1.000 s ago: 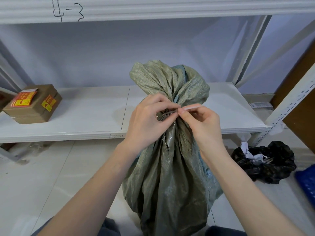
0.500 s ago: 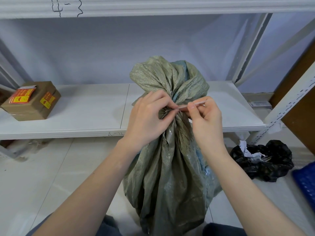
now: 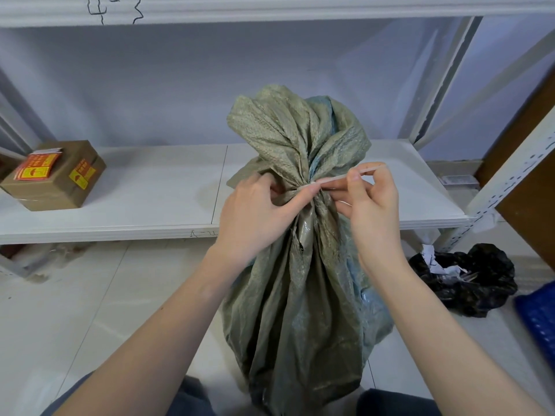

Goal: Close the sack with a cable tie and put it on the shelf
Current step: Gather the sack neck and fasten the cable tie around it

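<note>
1. The sack (image 3: 300, 295) stands upright on the floor (image 3: 90, 310) between my knees, directly in front of the lower shelf (image 3: 150, 205). It is a green woven sack, gathered into a narrow neck, with the loose fabric above the neck fanned out in front of the shelf opening.
2. The cable tie (image 3: 345, 177) is a thin pale strip at the neck of the sack. Its free tail runs up and to the right from the neck. How far round the neck it goes cannot be seen, because my fingers and the folds cover that part.
3. My left hand (image 3: 258, 217) is curled round the neck of the sack from the left. Its index fingertip and thumb press at the point where the tie meets the gathered fabric.
4. My right hand (image 3: 372, 214) is on the right of the neck. Its thumb and index finger pinch the tail of the tie; the other fingers are bent loosely beneath it.
5. The two hands are near each other, one on each side of the neck, with the tie running between them.
6. A brown cardboard box (image 3: 54, 175) with red and yellow labels sits at the left end of the lower shelf, well apart from the sack.
7. A crumpled black plastic bag (image 3: 468, 280) holding white paper lies on the floor to the right of the sack, near the shelf's perforated upright (image 3: 510, 187).
8. A blue item (image 3: 537, 313) shows at the right edge; I cannot tell what it is.
</note>
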### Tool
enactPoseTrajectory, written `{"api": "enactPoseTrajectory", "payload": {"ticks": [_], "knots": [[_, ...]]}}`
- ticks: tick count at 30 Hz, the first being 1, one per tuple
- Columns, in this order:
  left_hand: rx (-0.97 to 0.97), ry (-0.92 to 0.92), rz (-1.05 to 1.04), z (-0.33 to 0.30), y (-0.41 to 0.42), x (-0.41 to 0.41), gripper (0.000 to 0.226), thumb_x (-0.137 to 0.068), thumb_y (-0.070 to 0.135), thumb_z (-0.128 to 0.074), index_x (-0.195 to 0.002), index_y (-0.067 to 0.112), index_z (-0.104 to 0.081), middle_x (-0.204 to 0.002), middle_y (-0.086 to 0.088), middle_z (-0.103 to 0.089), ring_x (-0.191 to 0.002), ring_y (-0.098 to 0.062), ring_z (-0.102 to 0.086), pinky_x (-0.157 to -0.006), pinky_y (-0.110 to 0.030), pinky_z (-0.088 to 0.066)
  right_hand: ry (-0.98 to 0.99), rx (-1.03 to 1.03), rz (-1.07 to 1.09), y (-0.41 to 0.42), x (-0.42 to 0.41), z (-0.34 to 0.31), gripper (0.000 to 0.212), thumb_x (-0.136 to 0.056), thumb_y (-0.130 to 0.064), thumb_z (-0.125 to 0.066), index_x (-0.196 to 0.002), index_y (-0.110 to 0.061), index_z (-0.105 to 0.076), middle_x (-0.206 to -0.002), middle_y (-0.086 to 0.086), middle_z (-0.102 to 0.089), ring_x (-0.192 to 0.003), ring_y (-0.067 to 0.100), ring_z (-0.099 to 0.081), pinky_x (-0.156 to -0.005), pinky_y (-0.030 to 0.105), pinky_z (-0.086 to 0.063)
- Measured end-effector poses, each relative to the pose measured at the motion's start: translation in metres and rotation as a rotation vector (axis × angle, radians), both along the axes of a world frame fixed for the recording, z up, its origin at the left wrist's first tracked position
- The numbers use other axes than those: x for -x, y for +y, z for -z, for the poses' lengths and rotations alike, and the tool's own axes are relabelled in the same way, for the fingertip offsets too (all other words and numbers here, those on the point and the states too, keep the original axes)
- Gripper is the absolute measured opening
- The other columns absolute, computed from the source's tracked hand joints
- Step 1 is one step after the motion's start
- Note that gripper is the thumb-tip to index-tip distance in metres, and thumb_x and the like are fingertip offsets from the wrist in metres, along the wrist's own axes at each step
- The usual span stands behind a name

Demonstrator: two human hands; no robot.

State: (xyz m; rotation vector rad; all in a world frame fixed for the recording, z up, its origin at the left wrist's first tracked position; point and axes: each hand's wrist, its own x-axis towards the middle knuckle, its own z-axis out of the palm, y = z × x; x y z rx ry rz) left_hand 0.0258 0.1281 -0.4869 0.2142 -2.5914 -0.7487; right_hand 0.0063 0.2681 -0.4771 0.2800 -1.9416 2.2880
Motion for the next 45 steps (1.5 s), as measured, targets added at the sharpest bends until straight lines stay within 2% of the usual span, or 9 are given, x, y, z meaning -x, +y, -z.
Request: {"api": "enactPoseTrajectory", "payload": {"ticks": [5, 10, 14, 18, 26, 30, 38, 42, 45], "knots": [[-0.528, -0.158, 0.264, -0.004, 0.006, 0.0, 0.039, -0.087, 0.052, -0.056, -0.059, 0.027, -0.054, -0.047, 0.019, -0.05, -0.05, 0.004, -0.045, -0.049, -0.012, -0.03, -0.038, 0.023, -0.004, -0.003, -0.001, 0.004, 0.015, -0.095, -0.018, -0.047, -0.081, -0.018, -0.052, -0.077, -0.002, -0.067, -0.077, 0.007, -0.064, -0.077, 0.026, -0.051], [-0.758, -0.068, 0.364, -0.002, 0.007, 0.002, 0.009, -0.089, 0.026, -0.063, -0.088, 0.02, -0.071, -0.082, 0.013, -0.07, -0.077, 0.006, -0.062, -0.07, -0.012, -0.046, 0.06, -0.082, -0.021, -0.007, -0.004, 0.004, 0.006, -0.086, -0.008, -0.062, -0.08, -0.008, -0.063, -0.075, -0.005, -0.062, -0.071, -0.002, -0.059, -0.071, 0.013, -0.046], [-0.842, -0.045, 0.377, -0.005, 0.008, 0.0, 0.007, -0.088, 0.017, -0.065, -0.087, 0.022, -0.069, -0.074, 0.018, -0.073, -0.079, 0.008, -0.066, -0.07, -0.008, -0.047, 0.057, -0.14, 0.003, -0.006, -0.002, 0.005, 0.009, -0.086, -0.01, -0.062, -0.077, -0.009, -0.064, -0.074, -0.003, -0.062, -0.073, 0.004, -0.059, -0.075, 0.022, -0.048], [-0.835, -0.031, 0.379, -0.008, 0.01, -0.001, 0.006, -0.087, 0.014, -0.066, -0.088, 0.019, -0.069, -0.074, 0.02, -0.072, -0.076, 0.01, -0.065, -0.067, -0.006, -0.046, 0.088, -0.222, 0.035, -0.004, 0.001, 0.007, 0.021, -0.086, -0.013, -0.062, -0.067, -0.022, -0.059, -0.065, -0.011, -0.059, -0.063, -0.002, -0.055, -0.068, 0.021, -0.043], [-0.807, -0.034, 0.317, -0.008, 0.009, 0.0, 0.01, -0.086, 0.017, -0.068, -0.092, 0.011, -0.071, -0.086, 0.007, -0.074, -0.08, 0.002, -0.067, -0.074, -0.015, -0.052, 0.054, -0.241, 0.077, -0.005, 0.004, 0.01, 0.012, -0.08, -0.028, -0.054, -0.073, -0.019, -0.055, -0.064, 0.0, -0.057, -0.064, 0.016, -0.054, -0.066, 0.04, -0.044], [-0.795, -0.042, 0.277, -0.008, 0.008, 0.002, 0.031, -0.085, 0.022, -0.069, -0.095, -0.008, -0.067, -0.098, -0.022, -0.072, -0.083, -0.014, -0.064, -0.086, -0.041, -0.052, -0.01, -0.185, 0.032, -0.004, 0.004, 0.01, 0.01, -0.083, -0.028, -0.052, -0.074, -0.025, -0.052, -0.086, 0.016, -0.069, -0.086, 0.027, -0.069, -0.085, 0.054, -0.052], [-0.722, -0.031, 0.27, -0.002, 0.0, 0.006, 0.086, -0.063, 0.065, -0.072, -0.095, -0.014, -0.06, -0.088, -0.005, -0.058, -0.081, -0.017, -0.053, -0.076, -0.038, -0.044, 0.0, -0.147, 0.066, -0.004, 0.005, 0.007, 0.011, -0.09, -0.014, -0.057, -0.079, -0.013, -0.059, -0.083, 0.01, -0.071, -0.076, 0.007, -0.069, -0.075, 0.024, -0.054], [-0.599, -0.051, 0.195, 0.001, -0.004, 0.006, 0.047, -0.072, 0.058, -0.069, -0.081, 0.012, -0.072, -0.078, -0.006, -0.073, -0.072, -0.018, -0.064, -0.074, -0.04, -0.052, -0.013, -0.134, 0.048, -0.002, 0.004, 0.006, 0.01, -0.086, -0.013, -0.062, -0.088, -0.004, -0.067, -0.09, 0.012, -0.071, -0.084, 0.012, -0.068, -0.082, 0.023, -0.053], [-0.387, -0.035, 0.067, 0.001, -0.004, 0.006, 0.049, -0.07, 0.066, -0.063, -0.071, 0.017, -0.068, -0.067, 0.004, -0.069, -0.068, -0.016, -0.062, -0.067, -0.036, -0.05, -0.013, -0.211, 0.028, -0.002, 0.003, 0.006, 0.01, -0.084, -0.016, -0.065, -0.09, -0.008, -0.068, -0.083, -0.005, -0.069, -0.074, -0.006, -0.063, -0.076, 0.01, -0.049]]}}
